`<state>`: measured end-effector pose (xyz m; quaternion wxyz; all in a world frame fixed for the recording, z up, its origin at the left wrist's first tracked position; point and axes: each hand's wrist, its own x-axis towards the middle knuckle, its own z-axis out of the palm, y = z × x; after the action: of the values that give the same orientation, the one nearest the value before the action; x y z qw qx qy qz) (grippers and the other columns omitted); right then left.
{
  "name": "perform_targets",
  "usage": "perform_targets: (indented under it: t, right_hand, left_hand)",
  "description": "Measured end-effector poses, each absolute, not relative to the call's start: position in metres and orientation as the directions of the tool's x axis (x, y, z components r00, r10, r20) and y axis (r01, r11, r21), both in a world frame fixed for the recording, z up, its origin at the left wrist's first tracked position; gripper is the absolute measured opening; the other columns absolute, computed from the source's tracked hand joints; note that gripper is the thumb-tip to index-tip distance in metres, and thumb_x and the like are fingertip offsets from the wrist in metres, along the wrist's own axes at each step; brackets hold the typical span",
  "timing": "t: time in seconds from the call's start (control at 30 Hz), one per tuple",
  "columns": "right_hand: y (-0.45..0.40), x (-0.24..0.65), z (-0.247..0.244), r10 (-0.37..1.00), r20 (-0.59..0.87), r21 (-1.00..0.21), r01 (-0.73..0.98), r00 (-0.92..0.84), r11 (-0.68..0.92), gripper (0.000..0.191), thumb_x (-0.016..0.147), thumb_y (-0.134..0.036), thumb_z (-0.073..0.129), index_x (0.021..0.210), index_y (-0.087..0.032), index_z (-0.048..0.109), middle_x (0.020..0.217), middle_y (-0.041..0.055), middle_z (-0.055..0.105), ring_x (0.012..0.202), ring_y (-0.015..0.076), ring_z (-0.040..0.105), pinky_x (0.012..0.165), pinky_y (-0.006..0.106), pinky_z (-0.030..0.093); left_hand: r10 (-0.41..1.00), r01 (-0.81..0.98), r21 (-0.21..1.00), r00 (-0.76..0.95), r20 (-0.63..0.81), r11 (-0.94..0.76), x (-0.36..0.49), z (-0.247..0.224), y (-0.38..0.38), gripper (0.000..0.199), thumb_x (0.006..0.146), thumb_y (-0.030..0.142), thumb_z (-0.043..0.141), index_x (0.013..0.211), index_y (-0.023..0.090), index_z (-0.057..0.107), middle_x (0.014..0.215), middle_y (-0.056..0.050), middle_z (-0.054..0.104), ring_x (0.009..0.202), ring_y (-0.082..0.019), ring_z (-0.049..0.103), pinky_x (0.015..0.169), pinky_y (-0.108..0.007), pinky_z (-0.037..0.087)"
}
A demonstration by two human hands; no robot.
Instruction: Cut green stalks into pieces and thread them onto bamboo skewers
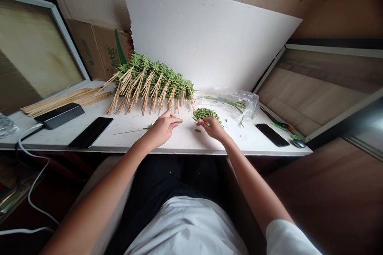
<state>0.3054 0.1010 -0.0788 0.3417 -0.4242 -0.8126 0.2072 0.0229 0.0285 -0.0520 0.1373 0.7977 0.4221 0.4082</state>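
My left hand (pixel 164 128) is closed in a pinch on a thin bamboo skewer (pixel 128 132). Short green stalk pieces, like cut garlic scapes, show on both sides of that hand, one green piece (pixel 180 122) at its fingertips. The skewer's bare end points left, and its middle is hidden behind my fingers. At the near edge of a loose pile of cut green pieces (pixel 206 114), my right hand (pixel 212 126) has thumb and fingers together; what they hold, if anything, cannot be made out. A single green piece (pixel 198 130) lies just below it.
Behind my hands stands a large stack of filled green skewers (pixel 155 75), sticks toward me. Bare skewers (pixel 66 99), a black box-shaped device (pixel 60 116) and a phone (pixel 91 132) lie left. A plastic bag of long stalks (pixel 245 105) and another phone (pixel 272 135) lie right. A white board (pixel 206 36) leans behind.
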Motion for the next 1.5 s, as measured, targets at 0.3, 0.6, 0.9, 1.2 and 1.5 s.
perform_targets:
  t: [0.3,0.6,0.9,1.2,1.5]
  right_hand:
    - [0.037,0.265,-0.028,0.821,0.439,-0.785,0.289,-0.366,0.548,0.041,0.085,-0.059,0.085,0.105,-0.023,0.085,0.106,0.0092,0.084,0.095,0.0245,0.077,0.066,0.03,0.052]
    - [0.043,0.267,-0.034,0.736,0.577,-0.694,0.264,-0.354,0.67,0.031,0.094,-0.055,0.077,0.1,-0.025,0.084,0.099,0.0075,0.082,0.091,0.023,0.073,0.07,0.034,0.053]
    - [0.037,0.259,-0.04,0.575,0.69,-0.481,0.316,-0.439,0.818,0.021,0.102,-0.044,0.07,0.097,-0.026,0.082,0.088,0.0075,0.076,0.091,0.0254,0.058,0.081,0.041,0.052]
    - [0.062,0.27,-0.052,0.649,0.649,-0.666,0.115,-0.397,0.737,0.046,0.094,-0.068,0.069,0.085,-0.024,0.078,0.083,0.0079,0.071,0.088,0.0255,0.066,0.083,0.043,0.054]
    - [0.115,0.305,-0.105,0.823,0.511,-0.507,0.687,-0.247,0.521,0.027,0.091,-0.047,0.081,0.084,-0.021,0.085,0.085,0.0098,0.078,0.085,0.0285,0.066,0.092,0.047,0.051]
  left_hand:
    - [0.683,0.414,0.56,0.263,0.682,-0.718,0.039,-0.045,0.019,0.027,0.095,0.02,0.076,0.123,0.018,0.076,0.095,-0.006,0.075,0.085,-0.02,0.072,0.084,-0.034,0.06]
    - [0.651,0.476,0.49,0.265,0.712,-0.73,0.038,-0.046,0.021,0.005,0.097,0.022,0.077,0.095,0.018,0.08,0.093,-0.006,0.078,0.081,-0.019,0.072,0.077,-0.031,0.057]
    - [0.665,0.443,0.515,0.315,0.677,-0.734,0.041,-0.049,0.021,0.011,0.096,0.014,0.072,0.091,0.018,0.081,0.091,-0.006,0.076,0.082,-0.02,0.072,0.079,-0.032,0.056]
    - [0.724,0.275,0.677,0.374,0.579,-0.683,0.04,-0.042,0.016,0.018,0.095,0.01,0.068,0.085,0.017,0.081,0.088,-0.006,0.077,0.081,-0.018,0.074,0.077,-0.028,0.059]
    - [0.794,0.473,0.639,0.34,0.503,-0.607,0.031,-0.054,0.029,0.015,0.1,0.025,0.07,0.097,0.019,0.084,0.102,-0.009,0.079,0.092,-0.023,0.074,0.086,-0.034,0.057]
